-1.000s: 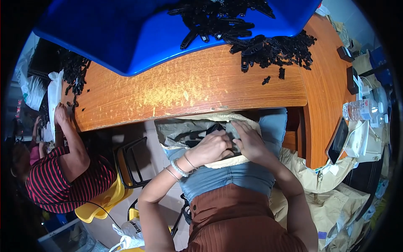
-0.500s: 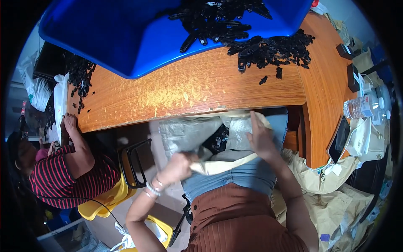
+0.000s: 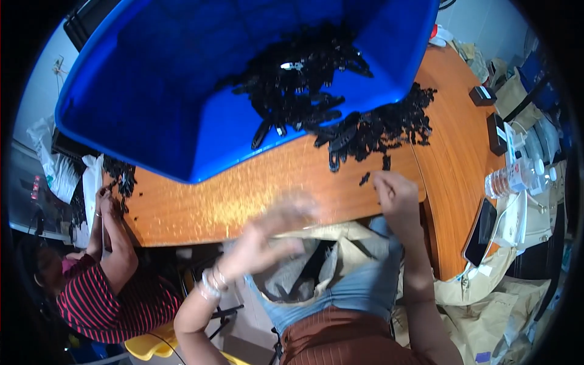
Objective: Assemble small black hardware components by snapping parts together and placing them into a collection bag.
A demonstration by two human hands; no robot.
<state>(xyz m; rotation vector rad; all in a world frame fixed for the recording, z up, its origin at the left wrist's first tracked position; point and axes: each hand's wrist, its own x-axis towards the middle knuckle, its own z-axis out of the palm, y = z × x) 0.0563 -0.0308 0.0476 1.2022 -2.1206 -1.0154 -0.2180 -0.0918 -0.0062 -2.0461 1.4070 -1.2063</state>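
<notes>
My left hand [image 3: 258,243] is smeared by motion above the near table edge. Its thumb and fingers look apart, with nothing visible between them. Over the table's front edge, my right hand [image 3: 396,193] has its fingers curled, close to a small black piece [image 3: 365,179]; whatever is in the fingers is hidden. On my lap lies an open bag [image 3: 350,255] with a beige outside and a grey lining, and its inside looks dark. A heap of black plastic parts [image 3: 389,125] lies on the table beyond my right hand.
A big blue bin [image 3: 213,149] with black clip-like parts lies tipped toward me on the wooden table [image 3: 201,213]. At the right are a phone [image 3: 480,231], a plastic bottle [image 3: 506,180] and paper bags [image 3: 468,319]. A co-worker in a striped shirt [image 3: 103,298] handles black parts at left.
Both hands have left the bag's rim; the right went up to the table edge, the left rose above the bag. The view has tilted up, showing more of the bin. The bag's mouth has sagged.
</notes>
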